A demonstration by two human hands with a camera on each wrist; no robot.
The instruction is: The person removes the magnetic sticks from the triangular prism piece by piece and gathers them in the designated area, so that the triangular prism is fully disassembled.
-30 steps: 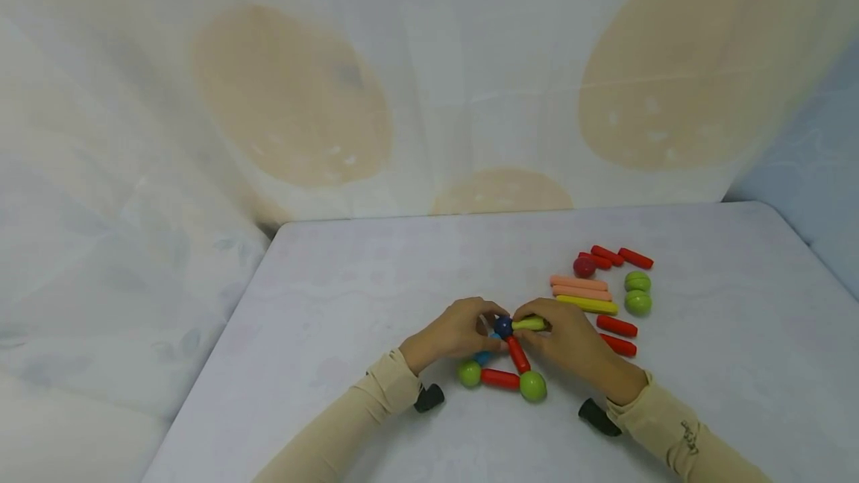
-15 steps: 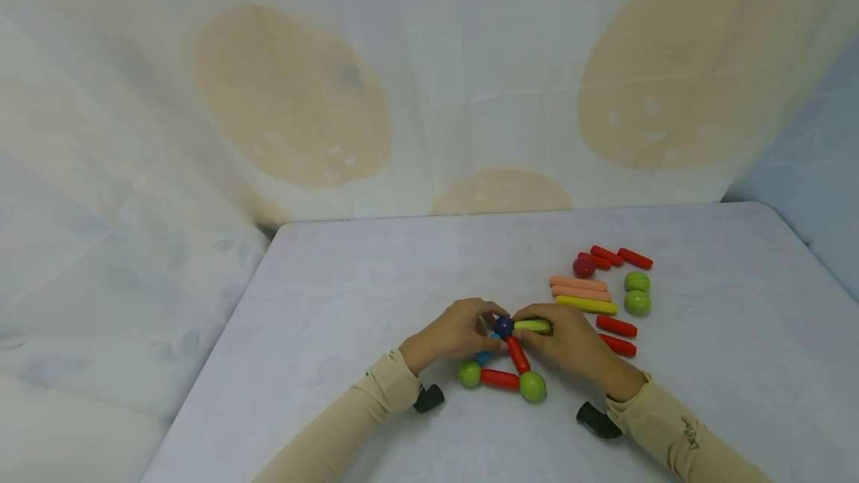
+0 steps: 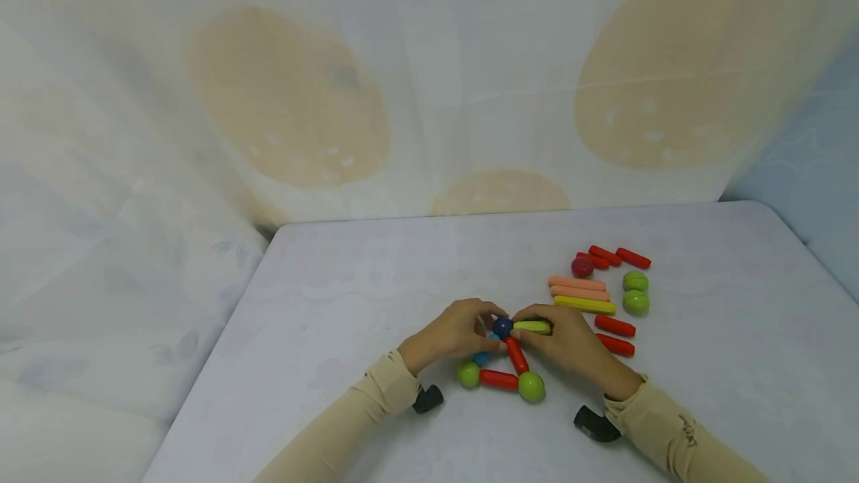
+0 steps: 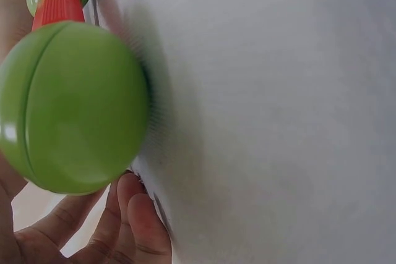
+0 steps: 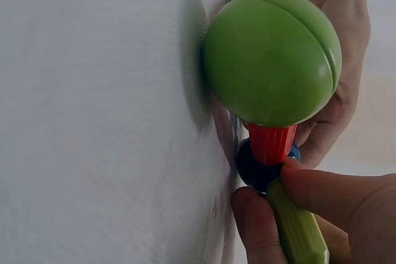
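The head view looks down and forward over the table (image 3: 335,304) from well above. Both wrist views sit at tabletop level, rolled sideways, very near a green ball (image 4: 68,106) (image 5: 272,57), probably different ones; each wrist ball also appears overhead.

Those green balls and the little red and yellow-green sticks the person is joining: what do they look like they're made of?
Green ball: probably hard plastic, glossy, with a moulded seam round its middle and soft highlights. Red stick: smooth, evenly coloured, likely plastic too. Yellow-green stick, pinched by the right hand: same satin look. What is inside them cannot be seen.
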